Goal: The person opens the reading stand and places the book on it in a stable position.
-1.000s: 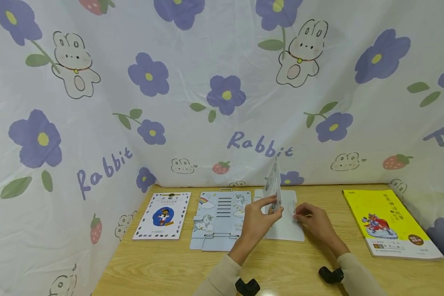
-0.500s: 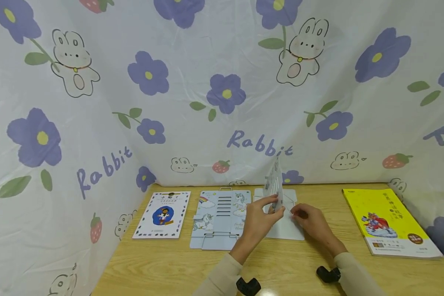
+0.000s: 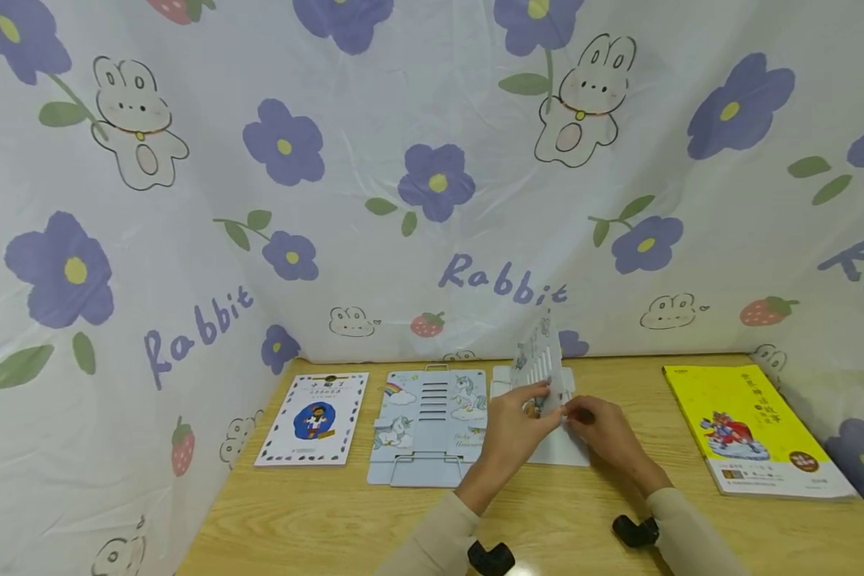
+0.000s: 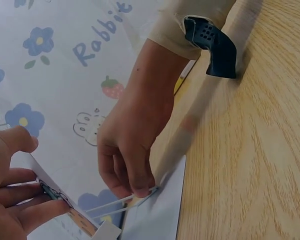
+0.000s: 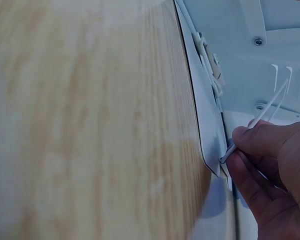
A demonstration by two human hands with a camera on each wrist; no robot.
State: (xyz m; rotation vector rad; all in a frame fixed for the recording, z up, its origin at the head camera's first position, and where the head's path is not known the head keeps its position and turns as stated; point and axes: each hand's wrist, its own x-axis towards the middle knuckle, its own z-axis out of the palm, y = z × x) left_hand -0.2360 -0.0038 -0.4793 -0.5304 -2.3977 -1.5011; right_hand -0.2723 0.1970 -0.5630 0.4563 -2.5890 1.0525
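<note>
A pale book stand has its slotted, printed panel (image 3: 540,356) raised steeply over a flat white base (image 3: 558,450). My left hand (image 3: 511,428) holds this panel by its near edge, with thumb and fingers on opposite sides; the left wrist view shows that hand (image 4: 12,190) at its margin. Beside the panel, my right hand (image 3: 612,436) pinches a thin wire support leg. In the right wrist view the wire leg (image 5: 266,107) runs up from the thumb and fingertips of the hand (image 5: 285,160) towards slots in the panel's back.
A second unicorn-print book stand (image 3: 432,440) lies flat to the left. Beyond it is a white picture-covered book (image 3: 313,444). A yellow book (image 3: 698,392) lies at the right side of the wooden table (image 3: 317,520). A patterned curtain (image 3: 374,240) hangs behind.
The raised panel has shifted and tilted to the right, with my left hand moving along. My right hand has come slightly left from the base's edge, bringing the wire leg closer to the panel.
</note>
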